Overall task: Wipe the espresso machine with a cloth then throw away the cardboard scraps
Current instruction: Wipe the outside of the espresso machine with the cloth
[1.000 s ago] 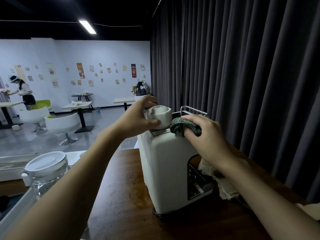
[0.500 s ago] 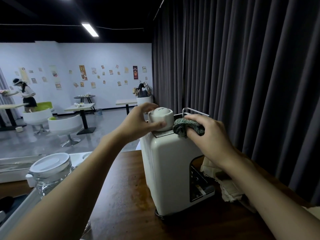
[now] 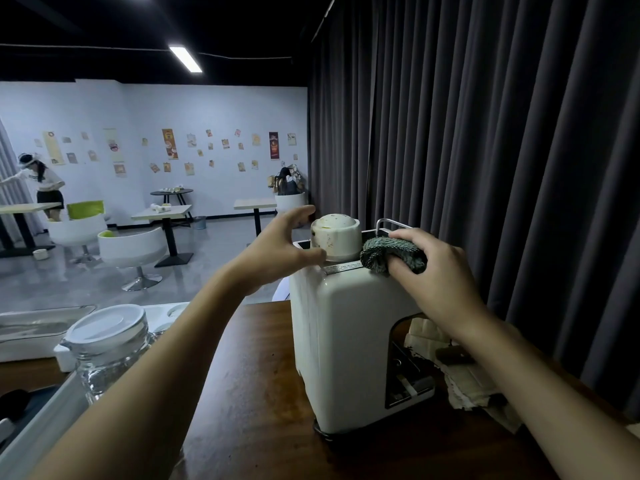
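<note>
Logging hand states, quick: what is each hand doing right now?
Left hand: open, fingers spread beside the white cap.
Right hand: closed on the green cloth, on top of the espresso machine.

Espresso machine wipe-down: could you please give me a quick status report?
Left hand open beside the stained white cap. Right hand grips the green cloth on the espresso machine top. Cardboard scraps lie beside it, untouched.
</note>
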